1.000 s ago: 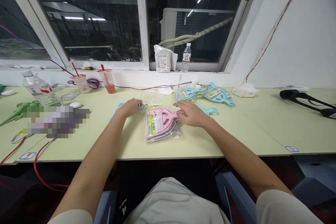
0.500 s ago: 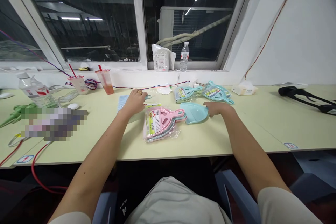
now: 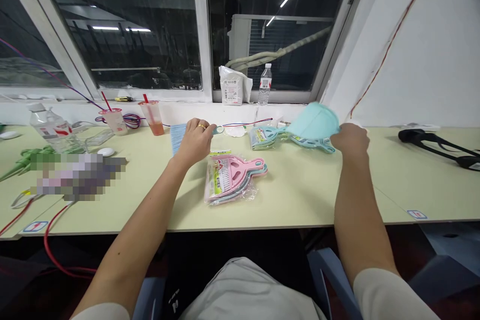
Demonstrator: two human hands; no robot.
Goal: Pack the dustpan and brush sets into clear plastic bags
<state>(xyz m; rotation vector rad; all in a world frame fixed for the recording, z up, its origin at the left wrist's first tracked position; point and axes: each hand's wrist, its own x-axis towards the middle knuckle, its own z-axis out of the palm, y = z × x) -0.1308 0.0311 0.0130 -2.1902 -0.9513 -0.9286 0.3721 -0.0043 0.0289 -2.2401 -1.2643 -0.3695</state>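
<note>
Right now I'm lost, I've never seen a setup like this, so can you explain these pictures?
There's no machine: these are a person's two bare hands. One camera, worn on the head, takes every picture, looking forward and down, so you see roughly what its wearer faces. The left hand holds a blue brush by its handle, bristles toward the left. The right hand holds a turquoise dustpan, which appears lifted off the table. Between the hands, closer to the camera, lies a wrapped stack of dustpan-and-brush sets, pink on top. Farther back are turquoise sets, partly behind the dustpan, and well to their left, two cups.
</note>
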